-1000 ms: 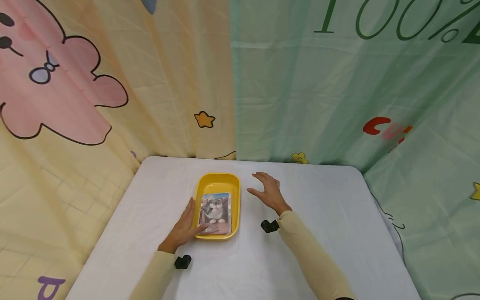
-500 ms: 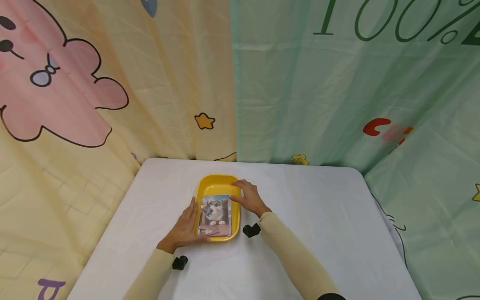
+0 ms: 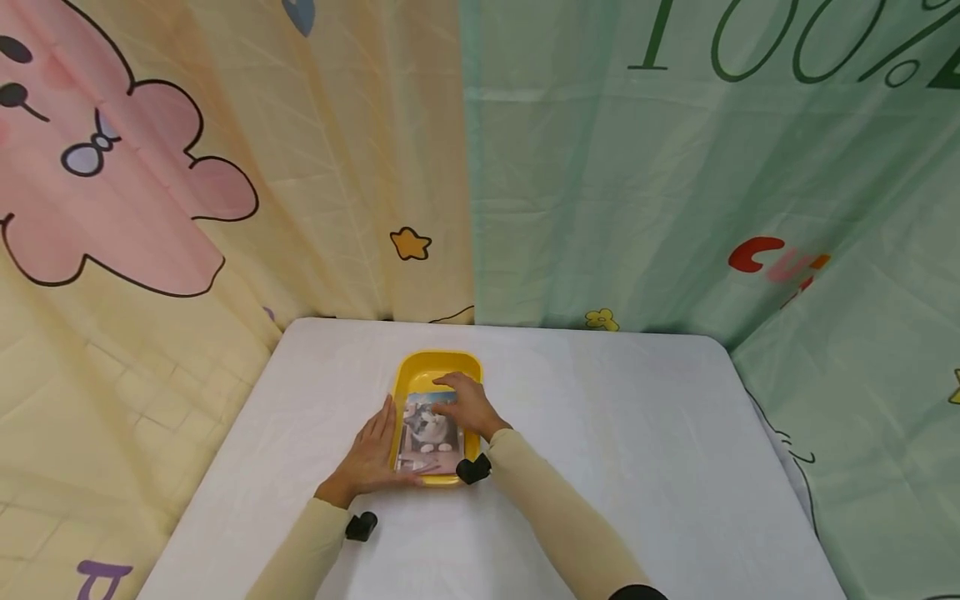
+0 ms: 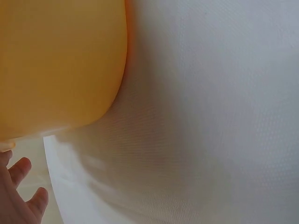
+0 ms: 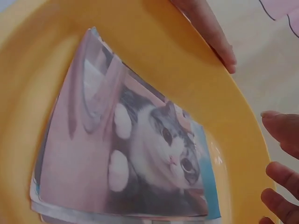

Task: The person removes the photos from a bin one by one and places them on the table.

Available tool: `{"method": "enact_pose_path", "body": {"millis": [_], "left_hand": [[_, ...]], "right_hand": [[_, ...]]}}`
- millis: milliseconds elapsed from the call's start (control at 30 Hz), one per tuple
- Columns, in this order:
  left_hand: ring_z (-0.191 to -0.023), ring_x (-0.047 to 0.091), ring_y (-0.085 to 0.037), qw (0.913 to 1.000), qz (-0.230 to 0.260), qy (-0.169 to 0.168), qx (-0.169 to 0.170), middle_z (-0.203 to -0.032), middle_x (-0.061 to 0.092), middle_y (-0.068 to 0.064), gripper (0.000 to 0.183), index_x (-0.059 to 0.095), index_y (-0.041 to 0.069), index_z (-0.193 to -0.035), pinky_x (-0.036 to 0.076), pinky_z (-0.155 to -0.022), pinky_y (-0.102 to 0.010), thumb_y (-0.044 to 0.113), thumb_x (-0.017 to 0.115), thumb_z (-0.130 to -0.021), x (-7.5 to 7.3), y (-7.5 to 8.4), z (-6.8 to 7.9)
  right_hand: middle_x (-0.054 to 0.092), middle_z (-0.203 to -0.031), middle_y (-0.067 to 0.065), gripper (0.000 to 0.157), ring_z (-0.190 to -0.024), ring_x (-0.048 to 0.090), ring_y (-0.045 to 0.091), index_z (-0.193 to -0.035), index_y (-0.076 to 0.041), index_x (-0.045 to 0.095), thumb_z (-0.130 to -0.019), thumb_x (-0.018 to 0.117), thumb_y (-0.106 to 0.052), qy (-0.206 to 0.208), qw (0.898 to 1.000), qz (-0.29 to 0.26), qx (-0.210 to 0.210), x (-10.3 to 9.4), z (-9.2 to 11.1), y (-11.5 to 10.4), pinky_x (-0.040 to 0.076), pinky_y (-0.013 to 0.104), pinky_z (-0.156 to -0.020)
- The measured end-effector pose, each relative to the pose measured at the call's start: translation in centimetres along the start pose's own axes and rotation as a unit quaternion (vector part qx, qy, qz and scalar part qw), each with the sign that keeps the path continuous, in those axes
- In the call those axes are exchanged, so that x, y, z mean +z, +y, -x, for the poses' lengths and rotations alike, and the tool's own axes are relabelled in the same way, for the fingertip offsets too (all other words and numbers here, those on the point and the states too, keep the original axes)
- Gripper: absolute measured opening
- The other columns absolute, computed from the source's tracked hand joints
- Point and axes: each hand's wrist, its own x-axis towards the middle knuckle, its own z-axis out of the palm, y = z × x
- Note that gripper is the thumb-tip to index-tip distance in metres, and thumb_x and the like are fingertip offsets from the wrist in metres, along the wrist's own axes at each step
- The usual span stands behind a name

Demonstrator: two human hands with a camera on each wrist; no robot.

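Note:
A yellow tray [image 3: 439, 358] stands on the white-covered table. In it lies a small stack of photo prints [image 3: 431, 437], the top one showing a grey and white cat. My left hand [image 3: 366, 458] rests along the tray's left side, fingers straight, thumb reaching across the near left corner. Above the cat photo hovers my right hand [image 3: 468, 406], its thumb and fingers apart with nothing seen between them. The right wrist view shows the photo stack [image 5: 149, 154] with slightly uneven edges. In the left wrist view the tray's outer wall [image 4: 60, 60] fills the upper left.
The white table [image 3: 615, 442] reaches to patterned curtains [image 3: 570, 208] at the back and sides. A small black device [image 3: 474, 469] is worn at the right wrist, and another black device [image 3: 362, 526] at the left wrist.
My right hand has moved left from beside the tray, across its right rim, to above the photos. The left hand has stayed against the tray, its thumb shifting slightly toward the near edge.

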Motion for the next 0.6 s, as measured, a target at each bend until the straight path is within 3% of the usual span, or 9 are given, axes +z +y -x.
{"method": "enact_pose_path", "body": {"millis": [100, 367, 600], "left_hand": [[-0.144, 0.011, -0.039, 1.0, 0.002, -0.005, -0.003, -0.16, -0.005, -0.02, 0.142, 0.0, -0.006, -0.151, 0.016, -0.114, -0.058, 0.076, 0.071, -0.06, 0.0, 0.1, 0.1], [-0.145, 0.007, -0.039, 0.9998, 0.009, -0.016, 0.007, -0.159, -0.009, -0.022, 0.139, -0.002, -0.008, -0.15, 0.011, -0.115, -0.057, 0.073, 0.071, -0.064, -0.3, 0.3, 0.1], [-0.144, 0.009, -0.04, 0.9999, 0.01, -0.007, 0.008, -0.159, -0.006, -0.022, 0.139, 0.0, -0.008, -0.151, 0.013, -0.114, -0.057, 0.072, 0.073, -0.063, -0.3, 0.2, 0.2]], "right_hand": [[0.054, -0.134, 0.011, 0.045, -0.123, 0.05, 0.029, -0.13, -0.006, 0.059, -0.089, 0.071, -0.021, -0.006, 1.0, -0.002, 0.01, 0.8, 0.1, -0.3, 0.04, 0.044, -0.105], [0.052, -0.137, 0.009, 0.049, -0.126, 0.048, 0.027, -0.132, -0.008, 0.058, -0.088, 0.072, -0.024, -0.019, 0.999, 0.03, 0.041, 2.1, 0.1, -1.5, 0.032, 0.047, -0.11], [0.057, -0.132, 0.012, 0.049, -0.123, 0.051, 0.029, -0.129, -0.004, 0.059, -0.086, 0.073, -0.026, 0.002, 0.996, 0.078, 0.054, 3.5, 0.4, -1.2, 0.034, 0.049, -0.103]]}}
